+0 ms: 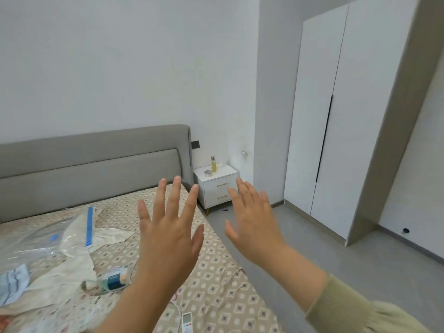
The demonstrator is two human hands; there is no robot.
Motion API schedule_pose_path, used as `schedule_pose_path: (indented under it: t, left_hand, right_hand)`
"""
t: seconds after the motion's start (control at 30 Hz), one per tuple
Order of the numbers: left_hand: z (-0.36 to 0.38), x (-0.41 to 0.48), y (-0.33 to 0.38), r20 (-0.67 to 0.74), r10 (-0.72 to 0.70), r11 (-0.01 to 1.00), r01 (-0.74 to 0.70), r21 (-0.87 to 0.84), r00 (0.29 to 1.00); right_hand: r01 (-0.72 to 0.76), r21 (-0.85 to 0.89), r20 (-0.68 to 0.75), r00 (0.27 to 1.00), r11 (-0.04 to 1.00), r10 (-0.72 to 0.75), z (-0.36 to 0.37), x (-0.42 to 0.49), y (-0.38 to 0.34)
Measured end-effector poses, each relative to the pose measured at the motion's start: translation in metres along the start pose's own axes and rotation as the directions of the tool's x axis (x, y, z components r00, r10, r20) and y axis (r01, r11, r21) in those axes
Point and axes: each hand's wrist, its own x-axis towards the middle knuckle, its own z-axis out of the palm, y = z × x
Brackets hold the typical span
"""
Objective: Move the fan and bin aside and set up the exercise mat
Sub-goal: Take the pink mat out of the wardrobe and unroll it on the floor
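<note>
The left grip (pixel 168 239) is hovering over the bed (pixel 216 272), and the right grip (pixel 254 227) is hanging just off the bed's edge above the floor (pixel 336 248). Both are spread wide and holding nothing. The fan, bin and mat are showing nowhere, so I cannot tell which grip is nearer.

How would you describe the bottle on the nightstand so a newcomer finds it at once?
Start at the grey headboard; just right of it stands a white nightstand with two drawers. On its top the bottle stands upright. It is tall and yellow, unlike the low round silver tin beside it.
</note>
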Motion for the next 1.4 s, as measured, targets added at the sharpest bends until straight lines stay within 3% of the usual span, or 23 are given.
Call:
schedule_pose_path:
  t: [0.2, 0.53, 0.7, 0.97, 1.23, 1.4]
  left_hand:
    - [0.046, 0.042, 0.058, 0.024, -0.001, 1.0, 0.001, 0.002, 1.0]
    - [0.128, 0.141, 0.246, 0.022, -0.104, 0.994, 0.103, 0.044, 0.994]
    - [0.136, 0.183, 0.299, 0.031, -0.155, 0.985, 0.153, 0.076, 0.987]
    - [0.116, 0.202, 0.322, -0.004, -0.071, 0.991, 0.071, 0.117, 0.997]
    - [0.114, 0.198, 0.335, -0.036, -0.036, 0.995, 0.039, 0.096, 0.999]
    - [0.124, 0.214, 0.341, -0.043, -0.098, 0.992, 0.101, 0.081, 0.994]
  right_hand:
    - [-0.041, 0.057, -0.032, 0.999, 0.998, 0.043, 0.023, 0.018, 0.055]
    - [0.009, 0.162, 0.004, 1.0, 0.987, -0.01, 0.07, 0.046, 0.293]
    - [0.103, 0.126, -0.04, 0.994, 0.987, -0.098, 0.067, 0.065, 0.359]
    - [0.204, 0.151, -0.117, 0.975, 0.967, -0.188, 0.034, 0.077, 0.375]
    - [0.12, 0.129, -0.072, 0.991, 0.984, -0.111, 0.027, 0.059, 0.383]
    - [0.081, 0.135, -0.063, 0.995, 0.988, -0.073, 0.028, 0.074, 0.412]
